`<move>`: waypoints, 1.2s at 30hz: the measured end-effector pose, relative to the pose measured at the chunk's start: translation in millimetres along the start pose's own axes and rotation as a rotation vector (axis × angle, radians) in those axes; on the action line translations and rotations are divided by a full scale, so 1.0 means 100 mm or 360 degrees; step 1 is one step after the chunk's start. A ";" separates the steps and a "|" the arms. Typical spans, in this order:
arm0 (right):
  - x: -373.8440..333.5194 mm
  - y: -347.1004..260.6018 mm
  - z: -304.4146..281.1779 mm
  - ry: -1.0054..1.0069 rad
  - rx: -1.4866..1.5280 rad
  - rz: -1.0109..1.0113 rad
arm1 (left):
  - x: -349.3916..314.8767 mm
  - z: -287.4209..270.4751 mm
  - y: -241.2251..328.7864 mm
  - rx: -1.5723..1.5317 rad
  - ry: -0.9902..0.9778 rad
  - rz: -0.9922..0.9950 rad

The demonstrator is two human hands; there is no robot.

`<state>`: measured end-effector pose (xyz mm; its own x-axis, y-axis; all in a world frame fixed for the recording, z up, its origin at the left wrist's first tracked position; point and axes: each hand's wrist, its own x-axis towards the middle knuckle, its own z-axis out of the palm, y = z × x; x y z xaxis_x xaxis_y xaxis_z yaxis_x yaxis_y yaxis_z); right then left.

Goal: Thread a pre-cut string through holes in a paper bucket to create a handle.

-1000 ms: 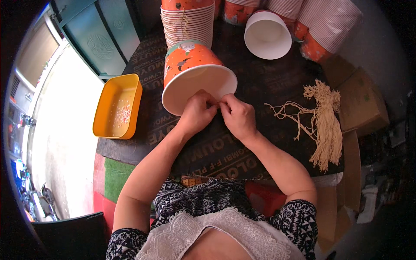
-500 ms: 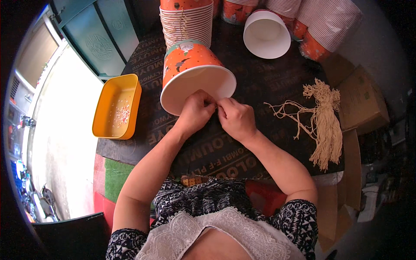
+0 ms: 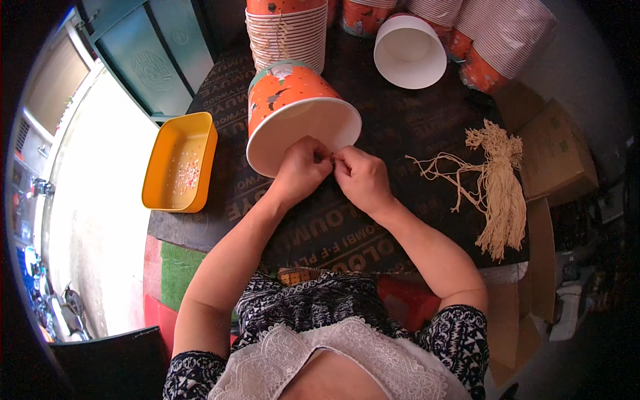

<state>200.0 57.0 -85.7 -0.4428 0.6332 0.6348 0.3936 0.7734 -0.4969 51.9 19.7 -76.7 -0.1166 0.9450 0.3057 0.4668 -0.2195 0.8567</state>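
Note:
An orange paper bucket with dark printed figures and a green base band lies tilted, its white mouth facing me. My left hand is in front of the lower part of that mouth, fingers curled in a pinch. Right against it, by the bucket's lower right rim, my right hand pinches too. The fingertips nearly meet; a tiny dark bit shows between them, too small to name. To the right lies a bundle of beige cords, a few strands straying toward my right hand.
A yellow tub with small pale and reddish bits sits at the table's left edge. Behind the bucket rises a stack of nested buckets. One white-mouthed bucket and several wrapped stacks stand at the back right. Cardboard boxes flank the right.
The bucket has tipped very slightly to the left. My hands stay together at its rim, with the fingertips shifting a little.

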 end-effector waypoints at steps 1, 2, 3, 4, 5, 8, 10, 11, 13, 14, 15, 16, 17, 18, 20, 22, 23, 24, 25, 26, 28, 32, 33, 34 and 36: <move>0.00 0.00 0.01 -0.0011 0.0057 0.0104 | 0.00 0.00 0.01 0.0015 0.0005 0.0003; 0.00 0.00 0.01 -0.0022 0.0114 0.0209 | 0.00 0.00 0.01 0.0030 0.0009 0.0005; 0.00 0.00 0.01 -0.0024 0.0117 0.0211 | 0.00 0.00 0.00 0.0031 0.0008 0.0002; 0.02 0.00 0.00 -0.0057 0.0165 0.0292 | 0.00 0.00 0.00 0.0012 0.0009 -0.0006; 0.04 0.00 0.00 -0.0090 0.0212 0.0374 | 0.00 0.00 -0.01 -0.0007 0.0009 -0.0015; 0.06 0.03 -0.02 -0.0178 0.0268 0.0422 | 0.00 0.00 0.00 -0.0024 0.0005 -0.0061; 0.09 0.03 -0.06 -0.0228 0.0288 0.0469 | 0.00 0.00 0.02 0.0033 0.0020 -0.0022; 0.10 0.03 -0.07 -0.0276 0.0305 0.0514 | -0.01 -0.01 0.03 0.0090 0.0037 0.0022; 0.12 0.03 -0.08 -0.0280 0.0364 0.0535 | -0.01 -0.01 0.01 0.0079 0.0017 -0.0003; 0.12 0.03 -0.08 -0.0281 0.0421 0.0554 | 0.00 -0.01 0.01 0.0067 -0.0001 -0.0023; 0.12 0.04 -0.08 -0.0281 0.0422 0.0555 | -0.01 -0.01 -0.02 0.0068 -0.0002 -0.0024; 0.13 0.04 -0.08 -0.0279 0.0449 0.0560 | -0.01 -0.02 -0.04 0.0040 -0.0048 -0.0057; 0.13 0.04 -0.08 -0.0277 0.0476 0.0564 | -0.01 -0.02 -0.07 0.0012 -0.0094 -0.0089; 0.13 0.04 -0.08 -0.0277 0.0479 0.0563 | -0.02 -0.03 -0.08 0.0015 -0.0093 -0.0090; 0.12 0.06 -0.07 -0.0242 0.0528 0.0631 | -0.02 -0.04 -0.03 0.0066 -0.0120 0.0091; 0.11 0.08 -0.05 -0.0221 0.0534 0.0644 | -0.02 -0.06 0.04 0.0092 -0.0165 0.0055; 0.10 0.08 -0.04 -0.0202 0.0541 0.0656 | -0.02 -0.06 0.07 0.0118 -0.0208 0.0017; 0.10 0.09 -0.03 -0.0199 0.0541 0.0656 | -0.01 -0.05 0.03 0.0119 -0.0210 0.0019; 0.09 0.08 -0.02 -0.0210 0.0514 0.0642 | 0.00 -0.04 -0.01 0.0144 -0.0172 0.0049; 0.09 0.07 -0.02 -0.0220 0.0487 0.0628 | 0.01 -0.03 -0.04 0.0169 -0.0134 0.0080; 0.10 0.03 -0.05 -0.0228 0.0470 0.0634 | 0.01 -0.01 -0.05 0.0097 -0.0076 0.0044; 0.09 -0.01 -0.09 -0.0193 0.0315 0.0589 | 0.03 -0.02 0.07 -0.0016 -0.0055 -0.0209; 0.08 -0.02 -0.10 -0.0192 0.0314 0.0586 | 0.04 0.00 0.05 -0.0017 -0.0054 -0.0207; 0.07 -0.03 -0.11 -0.0192 0.0314 0.0575 | 0.03 0.01 0.03 -0.0012 -0.0002 -0.0176; 0.05 -0.05 -0.13 -0.0196 0.0316 0.0561 | 0.02 0.02 0.00 -0.0008 0.0055 -0.0148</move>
<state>206.6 55.5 -72.2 -0.4065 0.8496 0.3361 0.3806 0.4918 -0.7831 53.2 22.0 -76.8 -0.1892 0.9525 0.2388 0.4483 -0.1326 0.8840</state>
